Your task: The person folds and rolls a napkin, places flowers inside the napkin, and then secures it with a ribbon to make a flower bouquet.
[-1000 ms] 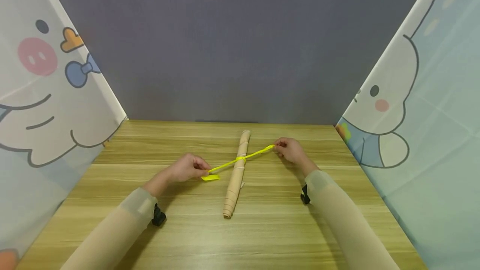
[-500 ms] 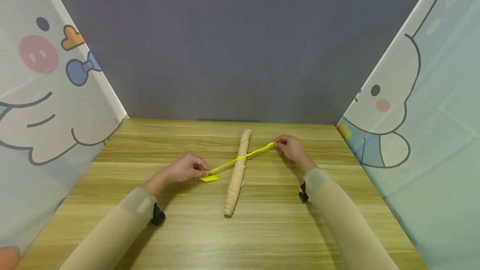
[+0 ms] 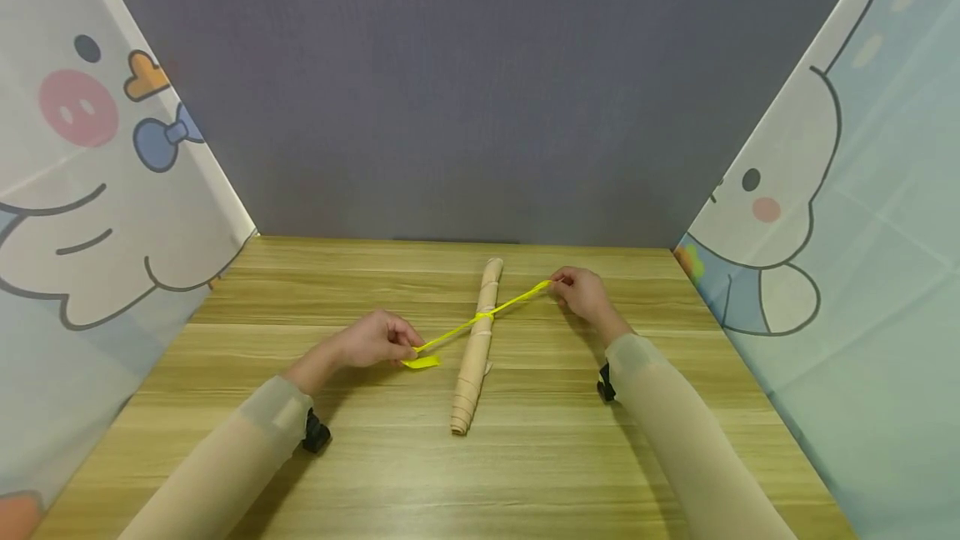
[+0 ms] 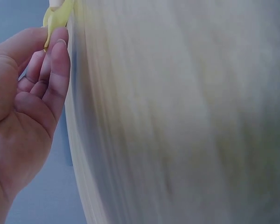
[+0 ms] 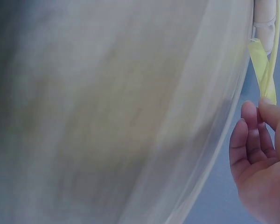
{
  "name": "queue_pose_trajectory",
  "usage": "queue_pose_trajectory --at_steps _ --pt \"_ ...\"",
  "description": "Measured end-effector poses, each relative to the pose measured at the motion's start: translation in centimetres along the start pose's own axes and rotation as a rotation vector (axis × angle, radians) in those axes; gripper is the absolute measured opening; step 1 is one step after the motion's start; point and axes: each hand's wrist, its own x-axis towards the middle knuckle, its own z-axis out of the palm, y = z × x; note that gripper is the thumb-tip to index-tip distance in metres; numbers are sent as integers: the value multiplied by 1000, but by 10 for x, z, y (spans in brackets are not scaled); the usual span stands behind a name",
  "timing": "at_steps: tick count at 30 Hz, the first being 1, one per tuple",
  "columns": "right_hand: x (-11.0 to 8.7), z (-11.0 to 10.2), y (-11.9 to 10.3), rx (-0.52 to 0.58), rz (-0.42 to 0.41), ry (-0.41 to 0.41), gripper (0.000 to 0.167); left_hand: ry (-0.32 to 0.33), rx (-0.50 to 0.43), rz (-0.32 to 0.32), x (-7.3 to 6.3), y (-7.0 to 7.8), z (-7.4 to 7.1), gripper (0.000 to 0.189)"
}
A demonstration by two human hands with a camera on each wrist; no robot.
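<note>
A rolled-up beige sheet [image 3: 471,382], perhaps a mat or leather, lies lengthwise on the wooden table. Around its middle goes a yellow ribbon [image 3: 517,300], crossed or knotted on top; which of these, I cannot tell. My left hand [image 3: 375,340] pinches the ribbon on the near left side, and a short tail [image 3: 423,362] hangs past the fingers. On the far right, my right hand [image 3: 587,293] pinches the other end. Between both hands the ribbon runs taut. In the right wrist view the ribbon [image 5: 259,60] leads from the thumb and fingertips to the roll [image 5: 265,18].
The table [image 3: 480,490] has a wood-grain top. A dark grey panel [image 3: 465,90] stands at its back edge. Cloth walls with cartoon animals close in the left side [image 3: 172,232] and the right side [image 3: 885,273].
My left hand has dropped slightly toward the near side, and my right hand has moved a little farther away. Both keep their pinch on the ribbon. The roll has hardly moved.
</note>
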Motion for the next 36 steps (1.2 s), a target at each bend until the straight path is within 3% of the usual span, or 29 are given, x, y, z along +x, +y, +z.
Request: queue_pose_trajectory --at_steps 9,36 --pt "3 1 0 -12 -5 40 18 -34 -81 6 3 0 7 18" --pt "6 -2 2 -95 -1 84 17 -76 -81 9 8 5 20 18"
